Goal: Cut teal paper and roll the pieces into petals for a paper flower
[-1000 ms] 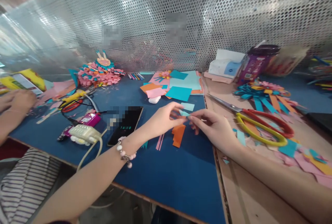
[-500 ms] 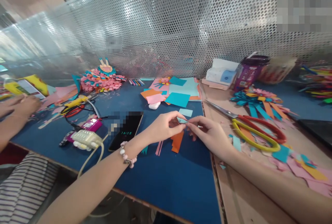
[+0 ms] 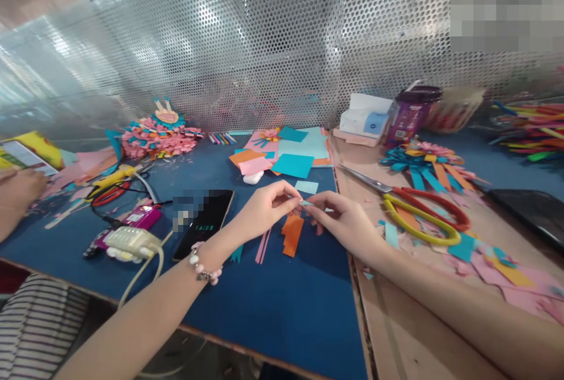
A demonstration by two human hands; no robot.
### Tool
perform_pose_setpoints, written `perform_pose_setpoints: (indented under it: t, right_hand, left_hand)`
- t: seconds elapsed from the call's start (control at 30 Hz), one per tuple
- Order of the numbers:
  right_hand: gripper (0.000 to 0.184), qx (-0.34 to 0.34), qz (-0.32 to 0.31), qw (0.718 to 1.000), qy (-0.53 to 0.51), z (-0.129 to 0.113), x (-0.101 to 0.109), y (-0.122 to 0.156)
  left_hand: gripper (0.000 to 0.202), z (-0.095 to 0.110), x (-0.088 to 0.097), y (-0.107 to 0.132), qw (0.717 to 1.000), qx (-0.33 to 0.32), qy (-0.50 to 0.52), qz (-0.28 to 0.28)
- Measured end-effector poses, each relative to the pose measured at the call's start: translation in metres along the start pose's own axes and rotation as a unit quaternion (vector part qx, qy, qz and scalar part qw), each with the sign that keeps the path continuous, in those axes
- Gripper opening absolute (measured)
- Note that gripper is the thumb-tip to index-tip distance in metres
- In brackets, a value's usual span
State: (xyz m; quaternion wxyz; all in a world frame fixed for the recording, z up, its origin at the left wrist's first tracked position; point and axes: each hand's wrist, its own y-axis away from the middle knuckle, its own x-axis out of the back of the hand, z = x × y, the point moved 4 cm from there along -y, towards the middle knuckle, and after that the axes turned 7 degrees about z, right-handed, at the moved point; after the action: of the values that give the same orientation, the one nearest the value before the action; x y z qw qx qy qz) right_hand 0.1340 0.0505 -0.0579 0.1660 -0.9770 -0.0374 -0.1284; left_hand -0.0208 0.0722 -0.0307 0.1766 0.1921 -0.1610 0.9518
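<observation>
My left hand (image 3: 268,207) and my right hand (image 3: 341,218) meet over the blue tabletop. Both pinch a small light-blue piece of paper (image 3: 306,203) between thumb and fingers; most of it is hidden by the fingertips. Just beyond lies a pale blue paper rectangle (image 3: 306,187). Below the hands rest orange paper pieces (image 3: 292,235), thin pink strips (image 3: 263,246) and a teal fringed piece (image 3: 237,254). Right of my right hand are scissors (image 3: 412,215) with red and yellow handles, lying open on brown board.
A phone (image 3: 207,224) and a power strip with cables (image 3: 132,242) lie left. Coloured sheets (image 3: 304,145), a tissue pack (image 3: 365,118) and a purple cup (image 3: 412,115) stand before the perforated metal screen (image 3: 264,33). Paper scraps (image 3: 493,274) cover the right side. Another person's hand (image 3: 20,198) is at far left.
The whole view has shifted slightly, so things appear further left. My fingers have drawn closer around the light-blue paper, and less of it shows. The other person's hands have moved partly out of view.
</observation>
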Motion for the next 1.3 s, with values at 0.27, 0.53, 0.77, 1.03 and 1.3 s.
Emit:
perform_pose_setpoints:
  t: [0.27,0.53,0.77,1.03,1.3]
  right_hand:
    - [0.023,-0.011,-0.010,1.000,-0.005,-0.0013,-0.0004,-0.0021]
    - [0.023,-0.030,-0.015,0.999,-0.023,0.0008,-0.0012,-0.0016]
    - [0.025,-0.034,-0.007,0.999,-0.020,0.0021,-0.0010,-0.0025]
    - [0.025,-0.035,-0.006,0.999,-0.009,-0.0001,0.0007,-0.0022]
    - [0.024,-0.030,-0.006,0.999,-0.011,0.0011,0.0014,-0.0010]
  left_hand:
    - [0.017,-0.0009,0.0026,-0.0012,1.000,0.005,0.021,0.006]
    - [0.016,-0.0071,0.0017,-0.0021,0.999,-0.002,0.038,0.009]
    - [0.017,-0.0066,0.0011,-0.0015,0.998,-0.010,0.049,0.026]
    - [0.016,-0.0006,0.0001,0.0007,0.999,-0.016,0.047,0.018]
    - [0.015,-0.0022,-0.0005,0.0018,1.000,-0.001,0.029,-0.003]
